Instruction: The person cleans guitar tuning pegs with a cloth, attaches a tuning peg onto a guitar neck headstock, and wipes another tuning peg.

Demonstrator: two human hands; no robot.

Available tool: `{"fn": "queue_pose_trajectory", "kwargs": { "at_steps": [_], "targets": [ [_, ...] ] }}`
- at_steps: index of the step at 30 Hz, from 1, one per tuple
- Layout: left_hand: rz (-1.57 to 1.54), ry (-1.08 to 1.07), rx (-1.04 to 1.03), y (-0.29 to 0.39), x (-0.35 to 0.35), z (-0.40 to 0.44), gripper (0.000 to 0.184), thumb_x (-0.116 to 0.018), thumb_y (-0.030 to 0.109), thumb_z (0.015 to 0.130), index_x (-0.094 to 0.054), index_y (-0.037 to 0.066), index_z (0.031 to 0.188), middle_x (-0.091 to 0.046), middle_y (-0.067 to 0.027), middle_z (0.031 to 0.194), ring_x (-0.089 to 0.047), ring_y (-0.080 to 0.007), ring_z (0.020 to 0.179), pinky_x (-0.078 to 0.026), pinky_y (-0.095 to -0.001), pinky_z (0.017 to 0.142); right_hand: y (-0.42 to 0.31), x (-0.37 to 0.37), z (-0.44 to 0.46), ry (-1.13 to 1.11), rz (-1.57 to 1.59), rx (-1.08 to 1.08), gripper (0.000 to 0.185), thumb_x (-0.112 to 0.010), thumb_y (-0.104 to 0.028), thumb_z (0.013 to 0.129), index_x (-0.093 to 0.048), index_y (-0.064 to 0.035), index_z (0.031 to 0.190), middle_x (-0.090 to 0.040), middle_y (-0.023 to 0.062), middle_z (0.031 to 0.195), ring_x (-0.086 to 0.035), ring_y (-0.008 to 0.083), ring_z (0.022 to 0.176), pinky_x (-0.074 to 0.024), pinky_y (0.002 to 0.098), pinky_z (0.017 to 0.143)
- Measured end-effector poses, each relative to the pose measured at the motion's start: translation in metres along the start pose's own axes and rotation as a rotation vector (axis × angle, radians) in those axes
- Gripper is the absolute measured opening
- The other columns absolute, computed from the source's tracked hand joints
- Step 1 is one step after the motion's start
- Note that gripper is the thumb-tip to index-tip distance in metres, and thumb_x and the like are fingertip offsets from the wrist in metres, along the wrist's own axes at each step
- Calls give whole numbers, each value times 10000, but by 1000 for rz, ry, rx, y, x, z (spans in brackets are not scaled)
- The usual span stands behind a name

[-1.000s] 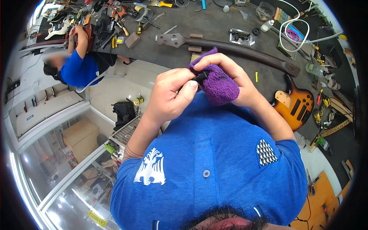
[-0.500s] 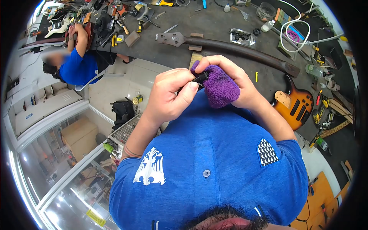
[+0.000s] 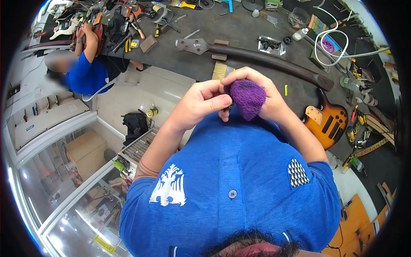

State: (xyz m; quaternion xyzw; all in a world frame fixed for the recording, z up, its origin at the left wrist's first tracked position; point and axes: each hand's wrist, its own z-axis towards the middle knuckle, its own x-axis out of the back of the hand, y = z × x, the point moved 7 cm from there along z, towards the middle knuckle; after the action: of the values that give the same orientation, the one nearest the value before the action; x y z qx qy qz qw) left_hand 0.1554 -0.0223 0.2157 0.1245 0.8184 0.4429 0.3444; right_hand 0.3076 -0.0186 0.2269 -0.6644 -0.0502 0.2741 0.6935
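"So, what does the counter [image 3: 171, 60] carry?"

"Its dark top bears a long wooden neck [image 3: 274, 65], and I'll place everything from that. Beyond the neck lie a clear packet [image 3: 272, 45] of black parts and a looped white hose [image 3: 317, 44]; just beside its heel end is a sunburst guitar body [image 3: 330, 122]; past its headstock end, well apart, tools [image 3: 127, 45] crowd together"

"And the room?"

"Farther out past the neck's headstock end, another person in blue [image 3: 87, 75] is at the counter. Pale floor [image 3: 169, 83] and a glass enclosure [image 3: 55, 184] lie on the neck's near side"

"Where are the hands?"

"Together, on the near side of the neck: the right hand [image 3: 272, 100] is wrapped round a purple cloth [image 3: 249, 99], and the left hand [image 3: 199, 106] pinches a small black piece [image 3: 229, 108] at the cloth's edge"

"Anything hard to make out?"

"That black piece: the left hand covers most of it, so I can't tell what it is. Pale bristles [image 3: 219, 70] by the neck are partly hidden behind the hands, and the other person's head is blurred"
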Motion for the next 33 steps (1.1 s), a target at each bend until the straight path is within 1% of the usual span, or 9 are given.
{"fn": "queue_pose_trajectory", "kwargs": {
  "at_steps": [6,9,12,15,16,21,24,28,33],
  "targets": [
    [-201,-118,-13,-16,17,19,511,-637,108,990,-476,53,1472,-726,-155,1078,-733,-285,1044,-600,-379,872,32,40,-3,671,283,-137,269,-538,-49,1066,-594,-63,1328,-666,65,1137,-697,146,919,-598,288,780],
    [-348,-15,-91,-16,55,22,618,-611,99,1008,-408,114,1591,-699,-159,1148,-731,-355,1056,-618,-445,907,53,64,-7,776,428,-168,241,-563,-116,1088,-601,-69,1321,-678,48,1067,-705,146,862,-599,291,731],
    [-85,268,-217,3,122,34,503,-640,85,1027,-506,67,1512,-698,-139,1171,-727,-319,1106,-617,-408,928,75,81,-21,686,329,-286,274,-554,-163,1098,-590,-56,1347,-675,72,1134,-736,194,964,-615,331,793],
    [322,421,-300,5,202,71,267,-689,86,1014,-685,-27,1256,-731,-110,1151,-718,-238,1140,-585,-339,975,89,81,-29,719,302,-348,249,-570,-157,1087,-610,-67,1316,-680,48,1056,-737,179,954,-591,293,757],
    [467,435,-348,3,228,87,259,-732,100,983,-723,-10,1217,-748,-80,1134,-723,-185,1060,-575,-310,932,91,79,-30,735,288,-368,241,-573,-156,1085,-615,-68,1306,-683,43,1042,-738,176,949,-585,284,749],
    [1151,389,-392,23,251,134,281,-824,131,849,-799,61,1120,-758,-60,1091,-680,-213,992,-537,-357,905,93,65,-35,812,202,-474,236,-571,-134,1073,-597,-64,1297,-708,57,987,-744,171,916,-576,279,747],
    [1212,320,-374,17,263,151,304,-823,131,833,-800,69,1130,-754,-83,1024,-656,-247,1055,-530,-364,936,99,59,-40,893,185,-498,235,-565,-141,1077,-584,-57,1295,-707,63,1022,-741,162,920,-573,277,770],
    [1314,265,-304,12,265,162,230,-821,256,848,-806,115,1029,-752,-13,970,-626,-212,1025,-395,-391,993,110,51,-45,968,154,-530,241,-569,-182,1089,-583,-51,1291,-701,55,1031,-720,135,885,-575,286,779],
    [1352,185,-395,22,263,163,189,-831,253,848,-796,112,969,-730,-8,914,-617,-211,989,-389,-391,962,118,34,-40,1046,139,-553,253,-574,-211,1089,-585,-59,1291,-714,63,1025,-707,128,884,-576,286,789]
  ]
}}
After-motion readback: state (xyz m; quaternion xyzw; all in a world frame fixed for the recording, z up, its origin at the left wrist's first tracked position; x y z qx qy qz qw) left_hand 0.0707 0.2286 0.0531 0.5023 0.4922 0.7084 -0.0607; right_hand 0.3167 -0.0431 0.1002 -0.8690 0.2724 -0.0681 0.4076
